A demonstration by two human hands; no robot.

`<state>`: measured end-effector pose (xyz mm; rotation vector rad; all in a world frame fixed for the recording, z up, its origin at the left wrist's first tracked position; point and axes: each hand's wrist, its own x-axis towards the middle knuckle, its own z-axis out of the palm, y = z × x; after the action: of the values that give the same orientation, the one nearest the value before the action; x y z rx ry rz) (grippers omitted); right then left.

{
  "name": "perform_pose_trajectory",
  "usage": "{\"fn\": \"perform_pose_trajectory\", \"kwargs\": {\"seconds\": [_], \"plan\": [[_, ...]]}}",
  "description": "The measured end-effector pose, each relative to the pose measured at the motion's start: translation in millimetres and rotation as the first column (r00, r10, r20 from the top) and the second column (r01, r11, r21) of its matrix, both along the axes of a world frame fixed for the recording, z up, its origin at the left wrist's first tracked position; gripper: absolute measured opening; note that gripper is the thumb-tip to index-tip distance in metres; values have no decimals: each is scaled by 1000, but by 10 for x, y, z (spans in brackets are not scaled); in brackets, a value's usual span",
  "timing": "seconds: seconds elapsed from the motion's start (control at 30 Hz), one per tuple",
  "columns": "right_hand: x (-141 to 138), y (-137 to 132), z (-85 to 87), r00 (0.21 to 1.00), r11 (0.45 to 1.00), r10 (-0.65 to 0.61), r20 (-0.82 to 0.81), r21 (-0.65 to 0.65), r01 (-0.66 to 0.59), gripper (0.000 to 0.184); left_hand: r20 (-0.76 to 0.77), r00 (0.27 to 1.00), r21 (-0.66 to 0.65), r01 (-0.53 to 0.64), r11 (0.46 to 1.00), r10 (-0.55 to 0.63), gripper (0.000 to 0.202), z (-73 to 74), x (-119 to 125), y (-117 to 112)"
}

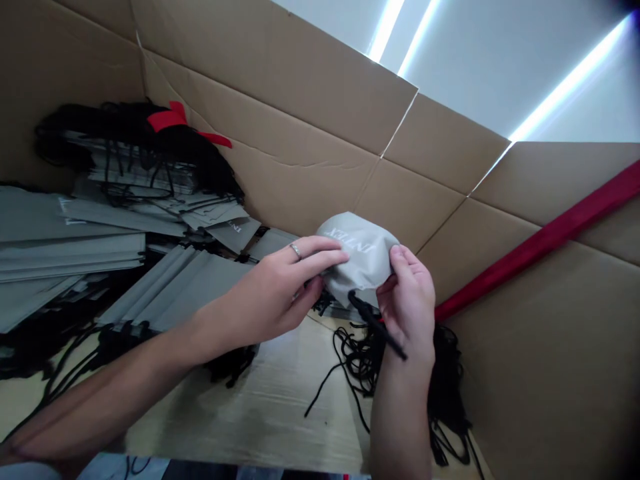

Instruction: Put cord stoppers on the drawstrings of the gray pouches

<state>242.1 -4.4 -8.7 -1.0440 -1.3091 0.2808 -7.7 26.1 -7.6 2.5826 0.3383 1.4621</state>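
Fingers of left hand and right hand pinched one soft grey fabric pouch. One black drawstring dangled; flat grey pouches were stacked, uncountable.

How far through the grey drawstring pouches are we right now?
Done: cannot be told for sure; grey pouches lie stacked at left, some with black cords. In hand: left hand and right hand grip one grey pouch with its cord. Left: loose black cords on the cardboard floor.
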Motion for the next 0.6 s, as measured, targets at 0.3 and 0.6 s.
{"fn": "perform_pose_trajectory", "kwargs": {"seconds": [0.3, 0.6], "plan": [[-74, -446, 187, 927, 994, -7, 376, 100, -33, 43, -141, 970, -278, -232, 932, 199, 18, 73, -18, -22], [-436, -519, 141, 968, 984, 108, 228, 113, -137, 23, -164, 984, -423, -8, 906, -68, 19, 186, -53, -196]]}}
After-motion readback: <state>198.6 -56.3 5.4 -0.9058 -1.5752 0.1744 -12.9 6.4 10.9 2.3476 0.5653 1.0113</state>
